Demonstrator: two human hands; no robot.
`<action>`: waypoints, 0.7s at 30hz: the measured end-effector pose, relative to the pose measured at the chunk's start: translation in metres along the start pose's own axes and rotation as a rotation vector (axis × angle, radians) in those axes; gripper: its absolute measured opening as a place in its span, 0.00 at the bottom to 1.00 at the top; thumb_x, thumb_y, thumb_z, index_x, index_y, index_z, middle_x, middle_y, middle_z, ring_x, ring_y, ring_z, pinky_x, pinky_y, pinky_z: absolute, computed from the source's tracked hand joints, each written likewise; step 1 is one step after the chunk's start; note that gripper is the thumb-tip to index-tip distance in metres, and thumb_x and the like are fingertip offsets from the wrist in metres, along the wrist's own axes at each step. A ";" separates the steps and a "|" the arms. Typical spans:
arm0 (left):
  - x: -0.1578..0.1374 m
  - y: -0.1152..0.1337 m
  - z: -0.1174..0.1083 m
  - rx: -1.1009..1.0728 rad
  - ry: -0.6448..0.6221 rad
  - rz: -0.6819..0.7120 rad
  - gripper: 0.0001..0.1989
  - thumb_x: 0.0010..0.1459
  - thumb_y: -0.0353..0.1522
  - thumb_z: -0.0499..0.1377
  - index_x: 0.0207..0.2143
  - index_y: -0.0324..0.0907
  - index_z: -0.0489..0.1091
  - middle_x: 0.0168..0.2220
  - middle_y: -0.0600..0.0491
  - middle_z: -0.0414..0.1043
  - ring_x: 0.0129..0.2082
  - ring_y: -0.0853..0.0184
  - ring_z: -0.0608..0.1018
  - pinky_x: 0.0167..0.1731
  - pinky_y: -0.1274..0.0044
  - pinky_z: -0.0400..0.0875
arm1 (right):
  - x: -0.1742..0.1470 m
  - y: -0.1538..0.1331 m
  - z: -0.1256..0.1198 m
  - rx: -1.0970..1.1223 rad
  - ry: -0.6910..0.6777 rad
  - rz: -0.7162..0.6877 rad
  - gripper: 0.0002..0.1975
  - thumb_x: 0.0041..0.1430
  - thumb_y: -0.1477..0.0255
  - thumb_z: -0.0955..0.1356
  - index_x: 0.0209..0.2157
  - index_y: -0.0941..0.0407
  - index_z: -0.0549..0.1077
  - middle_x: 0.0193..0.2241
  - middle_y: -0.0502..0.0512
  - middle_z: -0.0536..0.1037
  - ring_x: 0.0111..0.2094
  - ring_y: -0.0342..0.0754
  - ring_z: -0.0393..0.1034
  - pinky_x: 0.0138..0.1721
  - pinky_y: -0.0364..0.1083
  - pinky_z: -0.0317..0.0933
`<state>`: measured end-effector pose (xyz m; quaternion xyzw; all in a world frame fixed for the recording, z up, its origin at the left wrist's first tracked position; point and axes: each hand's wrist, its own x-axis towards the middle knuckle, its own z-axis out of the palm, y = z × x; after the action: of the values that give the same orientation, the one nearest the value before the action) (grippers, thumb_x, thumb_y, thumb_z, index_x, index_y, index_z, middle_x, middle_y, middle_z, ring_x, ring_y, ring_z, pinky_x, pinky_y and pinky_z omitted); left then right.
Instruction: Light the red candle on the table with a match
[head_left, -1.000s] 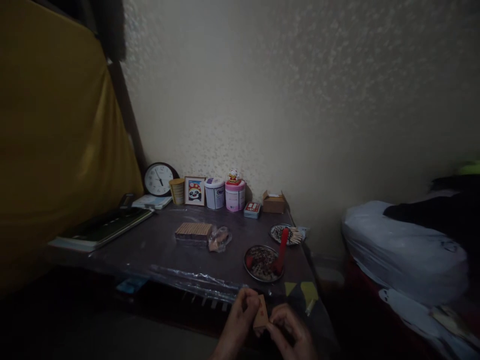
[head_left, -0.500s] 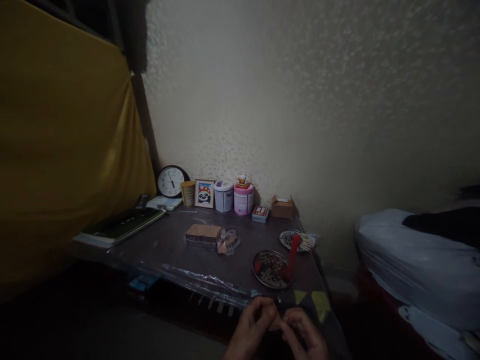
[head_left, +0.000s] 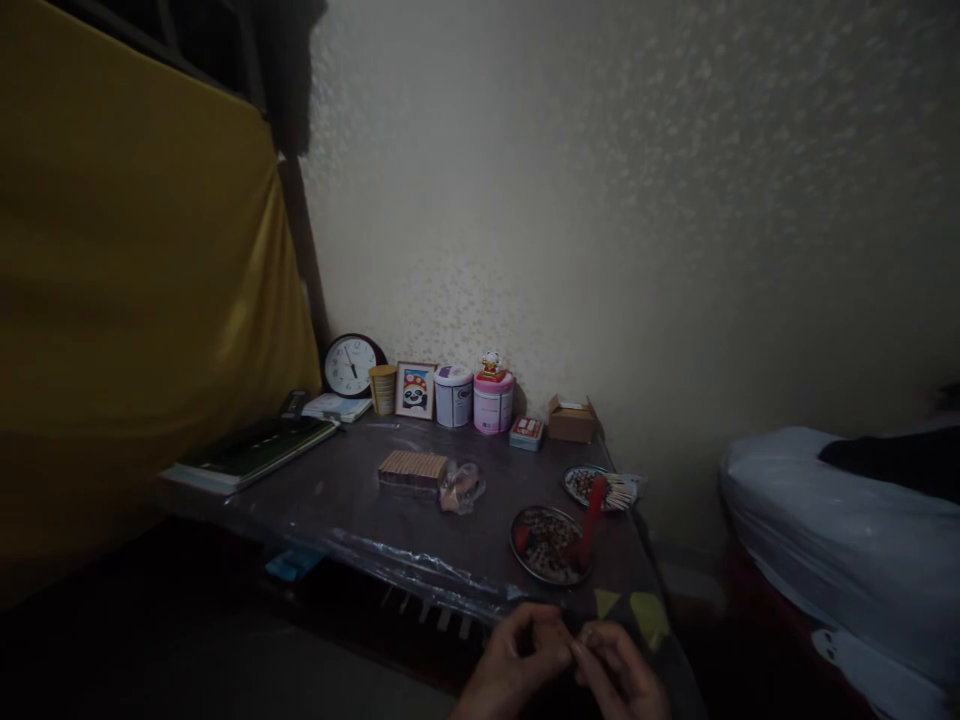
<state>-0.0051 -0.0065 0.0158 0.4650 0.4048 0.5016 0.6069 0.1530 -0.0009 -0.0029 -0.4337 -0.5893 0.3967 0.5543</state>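
Note:
Low in the view, at the table's front edge, my left hand (head_left: 516, 662) and my right hand (head_left: 621, 672) meet with fingertips pinched together. Whatever lies between them is small and mostly covered by the fingers. Just beyond, a round metal plate (head_left: 517, 562) holds many small dark and pale bits. A red long-handled tool (head_left: 594, 508) leans in it, its working end unclear. Behind it is a second plate (head_left: 571, 488) with similar bits and pale sticks (head_left: 618, 492). Yellow paper-like pieces (head_left: 646, 612) lie right of my hands.
A row of tan strips (head_left: 412, 468) and a clear plastic bag (head_left: 462, 488) lie mid-table. Along the wall stand a clock (head_left: 352, 364), a framed panda picture (head_left: 415, 392), two tubs (head_left: 454, 400), a card box (head_left: 526, 432) and a carton (head_left: 571, 420). Books (head_left: 255, 455) lie left.
The view has shifted slightly, so everything sits a little lower and further right. A tan, flat piece seen between my hands before is now mostly covered by my fingers, which stay pinched.

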 end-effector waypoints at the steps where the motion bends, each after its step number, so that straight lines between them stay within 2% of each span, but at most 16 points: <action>1: 0.000 0.001 0.000 -0.030 -0.012 0.011 0.24 0.37 0.44 0.69 0.36 0.40 0.74 0.33 0.52 0.74 0.38 0.60 0.73 0.42 0.72 0.64 | 0.000 -0.003 0.001 0.023 0.008 0.025 0.13 0.47 0.60 0.72 0.24 0.54 0.72 0.23 0.49 0.73 0.23 0.45 0.71 0.26 0.38 0.67; 5: -0.002 0.007 0.001 -0.107 -0.027 0.046 0.19 0.39 0.41 0.69 0.33 0.39 0.74 0.30 0.53 0.73 0.34 0.64 0.72 0.40 0.74 0.63 | 0.000 -0.015 0.002 0.103 0.022 0.113 0.12 0.46 0.61 0.73 0.23 0.55 0.72 0.23 0.48 0.72 0.24 0.44 0.69 0.27 0.38 0.66; 11: -0.001 0.006 0.002 -0.325 -0.059 0.042 0.17 0.38 0.37 0.71 0.30 0.40 0.74 0.27 0.56 0.72 0.30 0.70 0.70 0.36 0.77 0.61 | 0.004 -0.018 -0.003 0.119 0.042 0.145 0.13 0.44 0.61 0.74 0.21 0.55 0.71 0.21 0.48 0.72 0.26 0.45 0.68 0.29 0.38 0.65; 14: 0.002 -0.001 0.002 -0.390 -0.076 0.038 0.16 0.37 0.36 0.71 0.30 0.40 0.74 0.27 0.56 0.72 0.28 0.70 0.70 0.35 0.77 0.61 | 0.004 -0.017 -0.004 0.148 0.099 0.196 0.15 0.41 0.61 0.75 0.30 0.54 0.73 0.24 0.49 0.76 0.27 0.47 0.71 0.30 0.39 0.66; 17: 0.005 -0.005 0.002 -0.408 -0.093 0.029 0.16 0.38 0.36 0.71 0.30 0.39 0.75 0.27 0.55 0.72 0.29 0.70 0.71 0.35 0.77 0.62 | 0.004 -0.017 -0.002 0.193 0.191 0.210 0.24 0.41 0.61 0.75 0.41 0.53 0.71 0.27 0.49 0.78 0.28 0.48 0.73 0.31 0.41 0.68; 21: 0.006 -0.006 0.000 -0.384 -0.083 0.005 0.19 0.36 0.36 0.71 0.34 0.40 0.76 0.30 0.53 0.75 0.31 0.68 0.72 0.36 0.77 0.62 | 0.004 -0.011 0.002 0.216 0.278 0.156 0.24 0.41 0.61 0.75 0.41 0.53 0.71 0.24 0.47 0.78 0.25 0.46 0.73 0.31 0.40 0.67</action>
<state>-0.0030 -0.0006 0.0095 0.3619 0.2753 0.5515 0.6994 0.1506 -0.0001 0.0089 -0.4667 -0.4256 0.4360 0.6411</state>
